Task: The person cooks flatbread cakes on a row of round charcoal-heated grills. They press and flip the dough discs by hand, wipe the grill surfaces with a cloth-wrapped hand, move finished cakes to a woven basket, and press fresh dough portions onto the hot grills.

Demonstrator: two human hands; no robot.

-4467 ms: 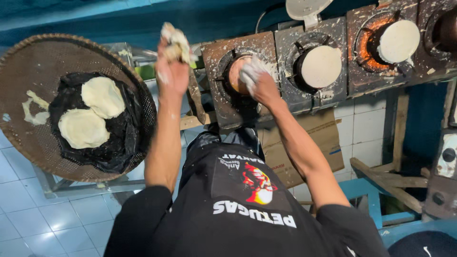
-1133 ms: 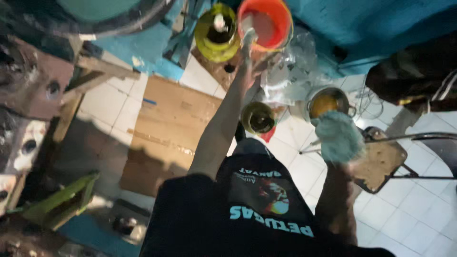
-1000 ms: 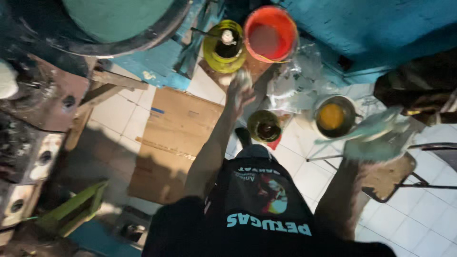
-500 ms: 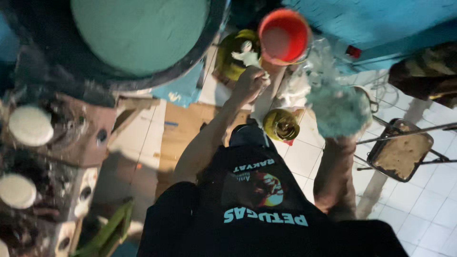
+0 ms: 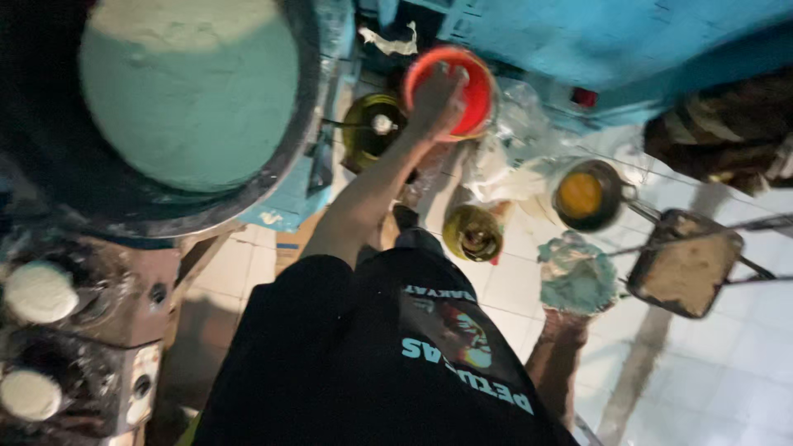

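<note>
Head cam, going left to right. Far left there are two round white discs [image 5: 37, 293] sitting on the dark stove burners. Above them is the big dark pan [image 5: 49, 165], filled with a pale green mass of dough [image 5: 190, 91]. That pan takes up way more of the view than it did half a second ago, so the view has swung over toward it.

Next is a yellow-green bowl [image 5: 372, 124] on the floor, and just beside it is the red bowl [image 5: 475, 103]. The left hand [image 5: 438, 95] is down inside the red bowl now, with the arm stretched straight out. Half a second back it was short of the rim, hovering nearer the yellow-green one. The fingers point into the bowl, but it's too blurry to tell if they're spread or pinching anything.

Below that a round yellowish jar [image 5: 471, 231] stands by the person's feet, with crumpled clear plastic bags [image 5: 512, 157] behind it. Then there's a small pot of yellow liquid [image 5: 582, 194].

The right hand [image 5: 566, 318] is wrapped up around a blue-green dough lump [image 5: 576, 277], held in the air and well apart from the red bowl. The lump sits lower in the view than before, and it's now near the metal chair seat [image 5: 686, 264] on the right.
</note>
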